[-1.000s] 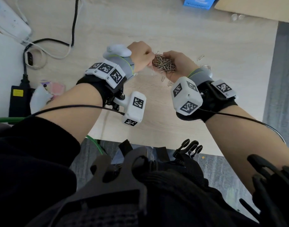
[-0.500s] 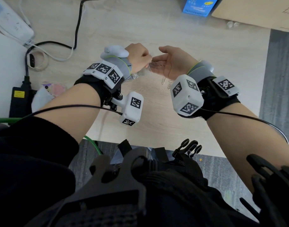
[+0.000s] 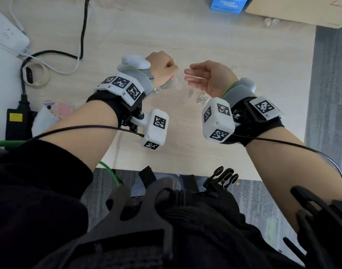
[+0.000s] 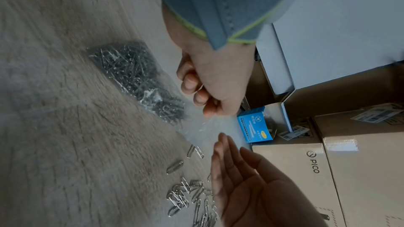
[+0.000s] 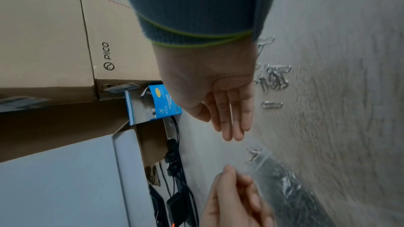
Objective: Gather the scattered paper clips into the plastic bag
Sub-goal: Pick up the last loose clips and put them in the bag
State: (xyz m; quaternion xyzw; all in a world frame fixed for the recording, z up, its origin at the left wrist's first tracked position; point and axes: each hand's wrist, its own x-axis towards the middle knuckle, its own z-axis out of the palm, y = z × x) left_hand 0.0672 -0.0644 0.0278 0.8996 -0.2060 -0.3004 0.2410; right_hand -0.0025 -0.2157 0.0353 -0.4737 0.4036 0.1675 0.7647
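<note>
Left hand (image 3: 162,69) pinches the mouth edge of the clear plastic bag (image 4: 140,78), fingers curled tight on the film, while the right hand (image 3: 209,78) hovers just beside it, palm up, fingers straight and holding nothing. Most clips already sit bunched inside the bag, which lies on the table (image 3: 185,148) under the left wrist, its long axis running from the loaded bottom at the near left up to the pinched opening, which faces right toward the empty palm. Loose paper clips (image 3: 202,99) remain on the table below the right wrist. With only one edge held, the limp mouth could sag shut, or a tilt could spill clips back out.
</note>
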